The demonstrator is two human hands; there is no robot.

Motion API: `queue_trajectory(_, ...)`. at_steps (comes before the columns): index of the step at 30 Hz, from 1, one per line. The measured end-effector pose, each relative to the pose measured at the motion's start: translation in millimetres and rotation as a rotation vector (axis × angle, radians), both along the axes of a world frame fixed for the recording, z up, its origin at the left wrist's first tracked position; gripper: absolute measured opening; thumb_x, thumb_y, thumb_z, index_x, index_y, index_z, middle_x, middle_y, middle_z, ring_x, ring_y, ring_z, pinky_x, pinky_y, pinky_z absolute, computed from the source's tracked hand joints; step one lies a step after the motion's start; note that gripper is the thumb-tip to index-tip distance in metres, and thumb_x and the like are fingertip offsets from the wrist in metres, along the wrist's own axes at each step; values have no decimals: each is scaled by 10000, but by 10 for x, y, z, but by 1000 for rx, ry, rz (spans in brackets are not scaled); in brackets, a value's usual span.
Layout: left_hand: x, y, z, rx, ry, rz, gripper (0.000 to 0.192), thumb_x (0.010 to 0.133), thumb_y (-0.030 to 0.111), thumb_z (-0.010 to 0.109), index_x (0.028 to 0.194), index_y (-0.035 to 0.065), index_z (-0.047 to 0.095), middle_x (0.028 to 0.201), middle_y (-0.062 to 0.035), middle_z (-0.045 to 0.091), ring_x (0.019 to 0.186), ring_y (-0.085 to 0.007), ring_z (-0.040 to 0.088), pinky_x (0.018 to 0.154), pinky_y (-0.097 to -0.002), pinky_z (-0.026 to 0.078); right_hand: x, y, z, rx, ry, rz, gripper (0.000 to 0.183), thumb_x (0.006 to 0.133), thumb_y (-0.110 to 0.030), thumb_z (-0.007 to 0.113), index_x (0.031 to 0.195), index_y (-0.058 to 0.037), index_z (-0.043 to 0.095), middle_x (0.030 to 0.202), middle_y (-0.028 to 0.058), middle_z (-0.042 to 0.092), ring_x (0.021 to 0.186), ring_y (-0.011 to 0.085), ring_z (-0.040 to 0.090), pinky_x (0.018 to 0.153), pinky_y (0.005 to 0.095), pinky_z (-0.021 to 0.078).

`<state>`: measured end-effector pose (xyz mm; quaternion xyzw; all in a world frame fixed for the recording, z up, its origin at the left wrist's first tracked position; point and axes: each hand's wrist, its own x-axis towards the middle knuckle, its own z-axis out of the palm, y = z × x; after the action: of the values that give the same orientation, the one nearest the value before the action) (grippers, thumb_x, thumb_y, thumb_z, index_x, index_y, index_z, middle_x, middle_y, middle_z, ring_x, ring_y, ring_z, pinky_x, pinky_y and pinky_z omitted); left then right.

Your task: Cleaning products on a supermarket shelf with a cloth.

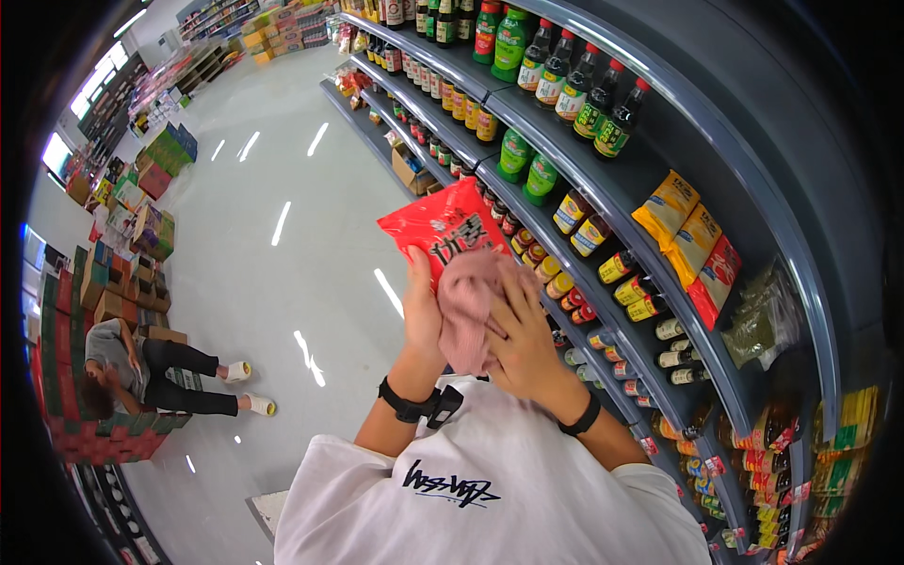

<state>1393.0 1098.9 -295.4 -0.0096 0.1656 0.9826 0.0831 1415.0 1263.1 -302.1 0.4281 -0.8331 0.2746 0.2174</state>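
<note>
Before my chest, my left hand [422, 311] grips a red plastic food packet [441, 219] by its near side, thumb lying along the front. The packet bears large dark printed characters. A crumpled pink cloth [466, 304] covers its lower part. Spread over that cloth, my right hand [519, 325] holds it against the packet. To the right, yellow packets [681, 226] and a similar red-and-white packet [715, 282] lie in a row on an upper grey shelf [635, 194]. The fingers of my left hand behind the packet are hidden.
Sauce bottles [565, 78] with red caps stand along the upper shelf. Jars [544, 265] and more bottles [583, 219] fill lower shelves. A cardboard box [412, 169] sits low on the shelving. Across the aisle floor [233, 282], a person [152, 367] sits on stacked cartons [106, 438].
</note>
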Motion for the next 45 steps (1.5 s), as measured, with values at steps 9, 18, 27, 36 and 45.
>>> queue_trajectory(9, -126, -426, 158, -16, 119, 311, 636, 1095, 524, 389, 1498, 34, 413, 1483, -206, 539, 1336, -370, 561, 1128, -536, 457, 99, 413, -416, 80, -111, 169, 291, 741, -209, 678, 978, -41, 697, 1500, 181, 534, 1505, 479, 330, 1182, 679, 257)
queue_trajectory(18, -131, -857, 129, 73, 254, 411, 675, 1111, 518, 299, 1586, 38, 294, 1582, -303, 384, 1422, -427, 455, 1172, -546, 406, 318, 1046, -1809, -1081, -1053, -131, 425, 1032, -200, 558, 1422, -31, 539, 1395, 110, 591, 1292, 229, 555, 1085, 403, 448)
queue_trajectory(27, 3, -1008, -75, 116, 230, 505, 687, 1113, 513, 282, 1606, 35, 250, 1630, -296, 301, 1483, -429, 367, 1209, -563, 345, 319, 1045, -1237, -1542, -1075, 79, 516, 1111, -324, 389, 1571, -95, 344, 1581, 87, 421, 1474, 287, 380, 1228, 534, 257)
queue_trajectory(36, -71, -886, -216, 202, 161, 468, 698, 1115, 514, 233, 1605, 17, 242, 1639, -285, 293, 1500, -435, 335, 1235, -564, 293, 441, 1326, -1308, -490, -566, 34, 773, 1025, -611, 453, 1515, -16, 390, 1460, 162, 515, 1387, 275, 453, 1198, 482, 286)
queue_trajectory(45, -70, -720, -129, 204, 99, 471, 688, 1105, 549, 257, 1569, 46, 329, 1589, -237, 410, 1444, -424, 429, 1193, -579, 371, 303, 552, -784, -530, -415, 141, 510, 1072, -195, 502, 1536, -16, 385, 1472, 118, 553, 1291, 267, 581, 1112, 431, 413)
